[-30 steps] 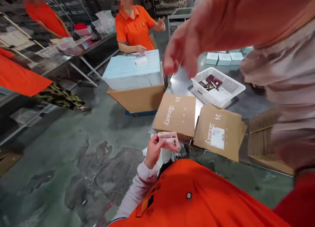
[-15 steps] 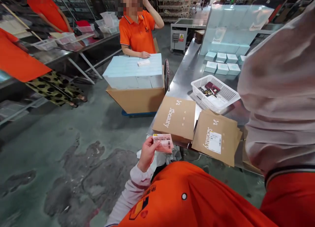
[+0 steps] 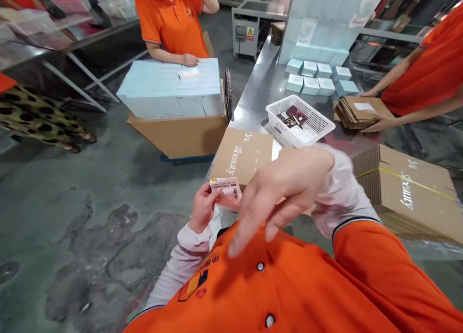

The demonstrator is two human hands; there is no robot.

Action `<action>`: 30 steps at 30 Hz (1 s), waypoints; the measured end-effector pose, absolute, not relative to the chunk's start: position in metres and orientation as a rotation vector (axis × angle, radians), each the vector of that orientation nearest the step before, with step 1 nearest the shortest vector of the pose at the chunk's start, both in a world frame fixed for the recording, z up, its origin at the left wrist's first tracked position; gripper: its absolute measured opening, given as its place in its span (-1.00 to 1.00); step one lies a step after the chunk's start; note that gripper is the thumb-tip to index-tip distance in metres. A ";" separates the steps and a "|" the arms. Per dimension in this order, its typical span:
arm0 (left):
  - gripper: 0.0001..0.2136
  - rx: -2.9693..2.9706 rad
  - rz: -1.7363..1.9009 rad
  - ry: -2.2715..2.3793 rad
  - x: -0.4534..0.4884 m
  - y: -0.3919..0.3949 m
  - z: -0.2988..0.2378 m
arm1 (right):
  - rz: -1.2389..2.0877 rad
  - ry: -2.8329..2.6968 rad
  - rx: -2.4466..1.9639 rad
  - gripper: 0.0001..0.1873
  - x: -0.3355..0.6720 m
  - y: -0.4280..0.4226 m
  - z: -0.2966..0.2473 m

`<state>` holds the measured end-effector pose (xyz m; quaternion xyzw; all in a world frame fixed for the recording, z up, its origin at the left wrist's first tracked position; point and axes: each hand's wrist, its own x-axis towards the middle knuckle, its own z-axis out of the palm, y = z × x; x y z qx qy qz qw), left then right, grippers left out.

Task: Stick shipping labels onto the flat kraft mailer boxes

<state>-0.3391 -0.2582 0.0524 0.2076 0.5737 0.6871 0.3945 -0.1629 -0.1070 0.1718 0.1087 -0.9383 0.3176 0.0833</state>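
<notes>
Position note: your left hand (image 3: 202, 208) pinches a small pink paper card (image 3: 227, 192), printed with a barcode and a yellow strip at its top left corner. You hold it by its left edge, thumb in front and fingers behind. The card sits low in the middle of the view, raised over the floor, just before the near edge of a flat brown cardboard carton (image 3: 241, 152) lettered "Beauty" on the bare steel table (image 3: 257, 85). Its long axis runs roughly left to right, printed face toward you, right end free. Your right hand (image 3: 280, 193) hangs slack and empty just right of that free end, fingers spread and pointing down-left toward your orange shirt (image 3: 289, 294). Whether a fingertip touches the card you cannot tell. Left is the holding hand; right is the free one, close beside. Beyond the carton stands a white perforated plastic basket (image 3: 318, 123) with dark items in it. Further right, a co-worker's hand (image 3: 374, 126) rests on a stack of flat cartons (image 3: 356, 110).
</notes>
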 end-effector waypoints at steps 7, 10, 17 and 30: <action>-0.75 0.769 1.647 1.383 -0.327 -0.250 0.049 | 0.750 -2.698 -0.237 -0.43 -0.186 -0.113 0.142; -0.78 0.808 1.612 1.399 -0.317 -0.247 0.048 | 1.003 -2.629 -0.504 -0.65 -0.183 -0.117 0.094; -0.68 0.744 1.628 1.608 -0.293 -0.240 0.031 | 1.238 -2.180 -0.872 -0.68 -0.160 -0.142 0.060; -0.48 0.386 1.206 1.220 -0.320 -0.230 -0.045 | 0.837 -2.257 -1.331 -0.69 -0.246 0.014 0.015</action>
